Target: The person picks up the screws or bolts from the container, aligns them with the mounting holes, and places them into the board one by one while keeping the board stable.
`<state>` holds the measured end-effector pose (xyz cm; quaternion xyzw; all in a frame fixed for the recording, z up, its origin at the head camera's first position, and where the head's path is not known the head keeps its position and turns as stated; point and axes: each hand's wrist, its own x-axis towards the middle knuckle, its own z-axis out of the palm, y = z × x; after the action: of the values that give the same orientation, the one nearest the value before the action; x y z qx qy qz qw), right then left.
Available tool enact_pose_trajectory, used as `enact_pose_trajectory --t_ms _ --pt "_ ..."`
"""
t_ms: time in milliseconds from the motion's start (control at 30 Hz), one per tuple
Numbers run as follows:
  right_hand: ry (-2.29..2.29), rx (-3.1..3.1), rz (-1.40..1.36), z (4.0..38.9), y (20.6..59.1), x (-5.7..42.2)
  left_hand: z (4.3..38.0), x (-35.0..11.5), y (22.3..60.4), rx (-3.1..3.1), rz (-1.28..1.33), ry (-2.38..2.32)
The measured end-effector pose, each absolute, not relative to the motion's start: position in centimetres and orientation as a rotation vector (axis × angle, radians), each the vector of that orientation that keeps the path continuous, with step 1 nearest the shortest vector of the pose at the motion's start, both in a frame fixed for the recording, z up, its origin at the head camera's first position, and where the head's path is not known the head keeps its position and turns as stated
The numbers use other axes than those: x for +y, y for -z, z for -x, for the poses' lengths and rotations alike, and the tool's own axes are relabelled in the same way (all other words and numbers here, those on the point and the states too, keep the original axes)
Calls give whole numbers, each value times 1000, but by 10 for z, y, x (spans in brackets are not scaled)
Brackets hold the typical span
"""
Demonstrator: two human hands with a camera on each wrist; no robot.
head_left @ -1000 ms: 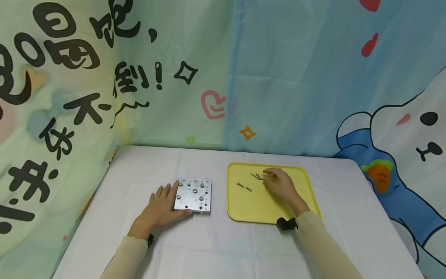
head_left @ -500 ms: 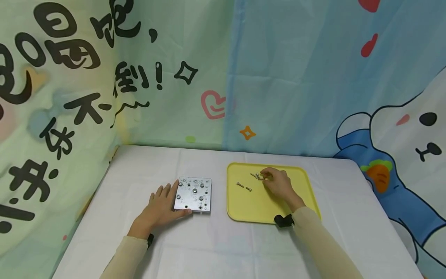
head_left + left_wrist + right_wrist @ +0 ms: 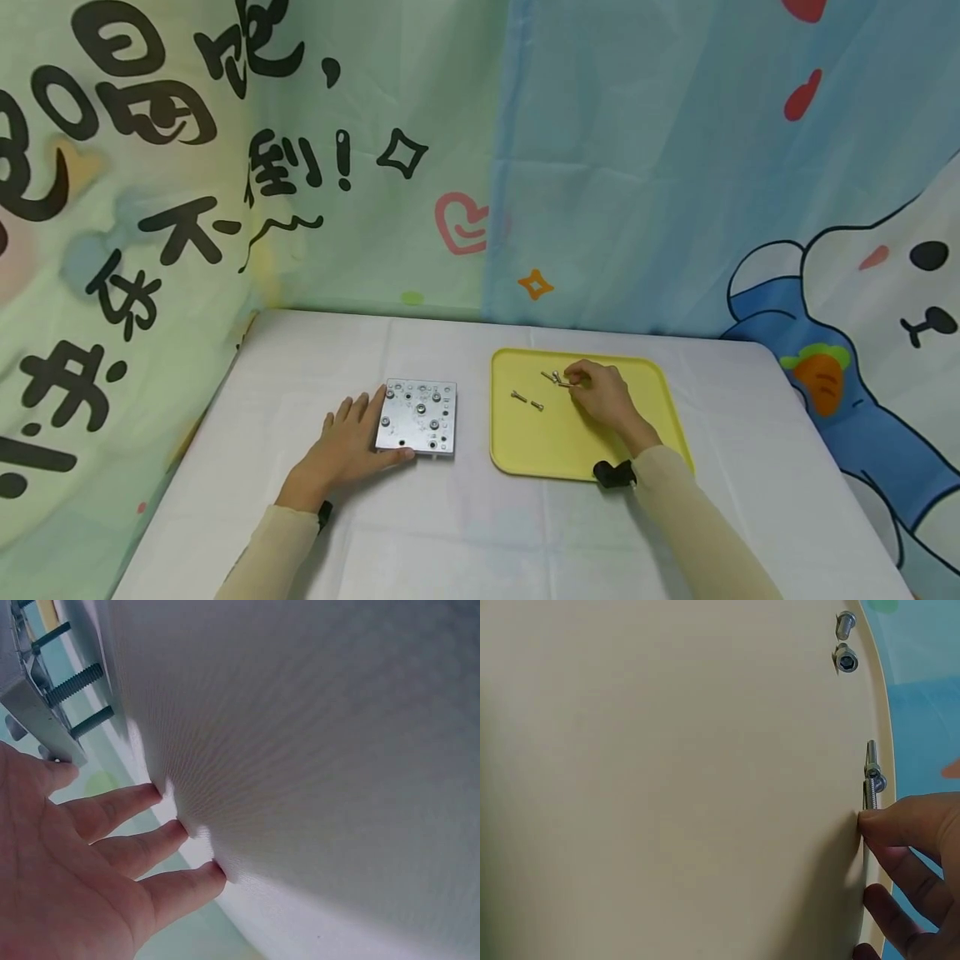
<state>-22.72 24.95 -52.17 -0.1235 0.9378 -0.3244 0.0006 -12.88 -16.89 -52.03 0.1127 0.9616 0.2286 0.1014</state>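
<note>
A square metal plate (image 3: 408, 396) with holes and several bolts set in it stands on the table; in the left wrist view, threaded bolt ends (image 3: 75, 684) stick out from its underside. My left hand (image 3: 341, 454) steadies it, with straight fingers along its left side and the thumb at its front edge. Over the yellow tray (image 3: 540, 450), my right hand (image 3: 603, 398) pinches the end of a screw (image 3: 870, 793) between thumb and forefinger. That screw lies by other socket-head screws (image 3: 871, 754). Two more screws (image 3: 519, 396) lie to their left in the tray.
A white cloth (image 3: 465, 525) covers the table. Printed curtains (image 3: 637, 208) hang behind it and along the left side. The tray has a low raised rim (image 3: 881, 682). A black wrist camera (image 3: 613, 474) sits at my right cuff.
My right thumb and forefinger have closed onto the screw, and the hand has moved slightly left since a second ago. The left hand and the plate have stayed in place.
</note>
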Motion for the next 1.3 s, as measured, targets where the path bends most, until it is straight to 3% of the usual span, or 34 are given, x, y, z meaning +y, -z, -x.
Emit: enact_pose_trajectory --t_ms 733,1300 --pt "1175 2880 284 216 511 240 129 -169 520 2838 -320 -673" --pt "1358 2864 549 211 493 197 130 -168 517 2825 -305 -661"
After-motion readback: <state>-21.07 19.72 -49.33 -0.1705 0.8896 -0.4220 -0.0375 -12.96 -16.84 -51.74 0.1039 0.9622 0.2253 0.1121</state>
